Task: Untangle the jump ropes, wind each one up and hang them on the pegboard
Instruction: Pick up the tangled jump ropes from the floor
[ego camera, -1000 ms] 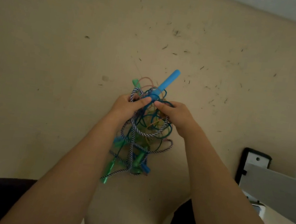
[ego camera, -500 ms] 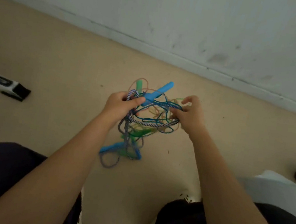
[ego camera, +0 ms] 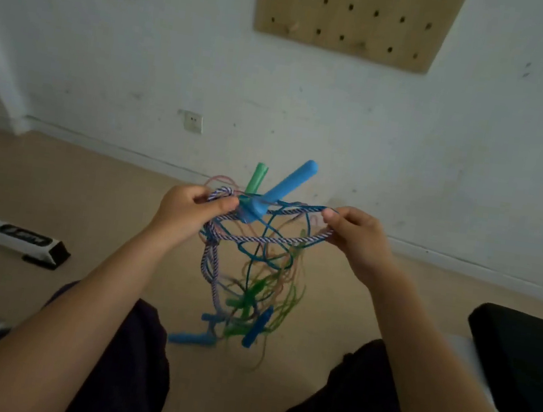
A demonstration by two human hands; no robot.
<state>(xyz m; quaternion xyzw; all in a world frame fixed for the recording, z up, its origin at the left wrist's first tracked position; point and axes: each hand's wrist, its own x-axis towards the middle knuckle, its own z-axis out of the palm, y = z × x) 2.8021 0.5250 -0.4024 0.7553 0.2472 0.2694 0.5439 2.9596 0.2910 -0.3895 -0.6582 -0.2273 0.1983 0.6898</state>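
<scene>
The jump ropes (ego camera: pixel 249 258) are one knotted bundle held up in front of the person's knees, so I'd say the untangling has barely begun; nothing is wound, and the pegboard (ego camera: pixel 353 16) on the wall carries no rope. The left hand (ego camera: pixel 190 209) grips the striped cord by a blue handle (ego camera: pixel 282 188); the right hand (ego camera: pixel 355 237) pinches a loop. The dangling lower strands blur together, so I can't count the ropes.
</scene>
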